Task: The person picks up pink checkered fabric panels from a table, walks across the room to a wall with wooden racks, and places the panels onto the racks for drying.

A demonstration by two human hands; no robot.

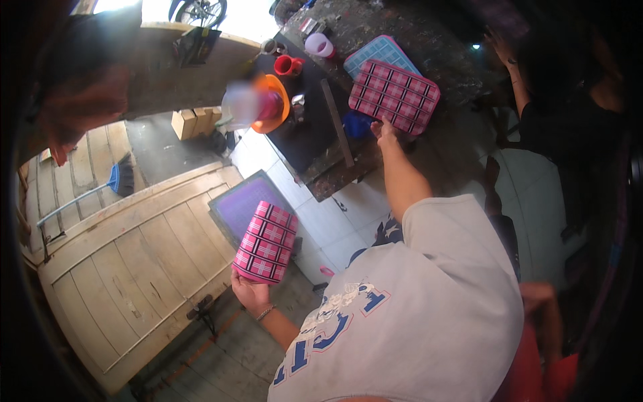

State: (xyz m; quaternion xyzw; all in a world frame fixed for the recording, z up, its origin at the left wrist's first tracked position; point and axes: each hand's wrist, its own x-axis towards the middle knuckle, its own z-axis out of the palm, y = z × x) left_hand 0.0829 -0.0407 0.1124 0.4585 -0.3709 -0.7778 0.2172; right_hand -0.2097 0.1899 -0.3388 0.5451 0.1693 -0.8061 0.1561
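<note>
My left hand (250,292) grips the lower edge of a pink plaid panel (266,242), with black and white lines, raised in the air at the left. Its fingers are mostly hidden behind the panel. My right arm reaches forward, and my right hand (385,132) is at the near edge of a second, larger pink plaid panel (395,96) with rounded corners, pinching that edge. This panel overlaps a light blue checked panel (380,56) with a pink rim above the dark worktable.
On the stained worktable (315,144) stand a red mug (288,65), a pale cup (320,45) and an orange round container (273,100). A flat wooden strip (337,120) lies there too. A purple framed screen (244,204) leans near wooden door panels (147,268). Another person (562,100) is at the right.
</note>
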